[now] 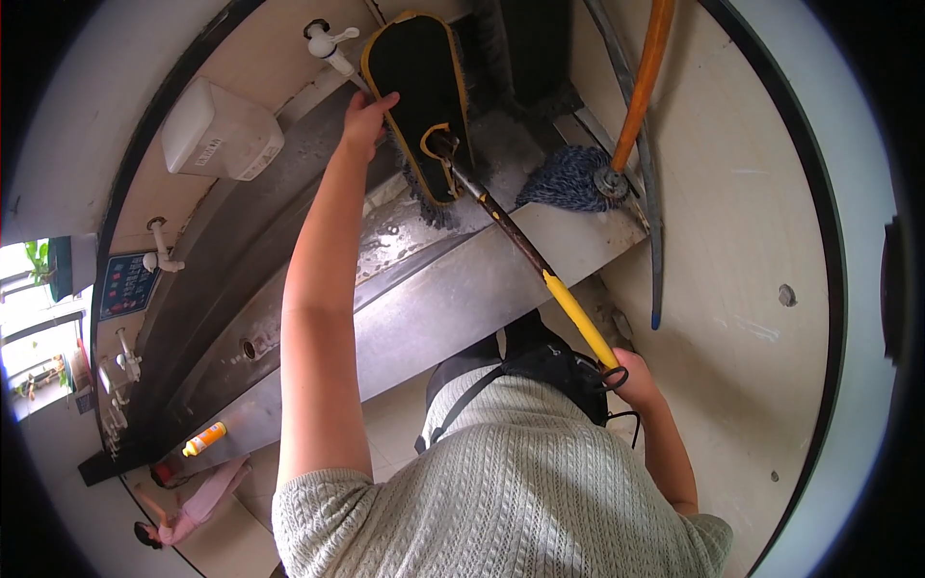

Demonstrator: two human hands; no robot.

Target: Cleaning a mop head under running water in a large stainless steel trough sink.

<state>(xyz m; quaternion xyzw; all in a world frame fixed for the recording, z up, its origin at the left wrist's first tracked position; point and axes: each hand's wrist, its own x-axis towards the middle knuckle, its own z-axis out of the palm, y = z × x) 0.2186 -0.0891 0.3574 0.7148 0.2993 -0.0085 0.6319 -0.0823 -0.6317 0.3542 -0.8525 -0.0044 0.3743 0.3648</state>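
The left arm goes nearly straight up to 11 o'clock. The left hand pinches the side of the flat mop head, thumb on its dark back, other fingers partly hidden. The right arm is bent, and the right hand, at 4 o'clock, is wrapped around the yellow end of the pole. The mop head sits near 12 o'clock, over the metal sink, and the pole slants down toward 4 o'clock.

A white tap is just beside the mop head, at 11 o'clock. A stringy blue-grey mop is close by at 1 o'clock. The wall closes in at 3 o'clock. The sink has open room toward 9 o'clock.
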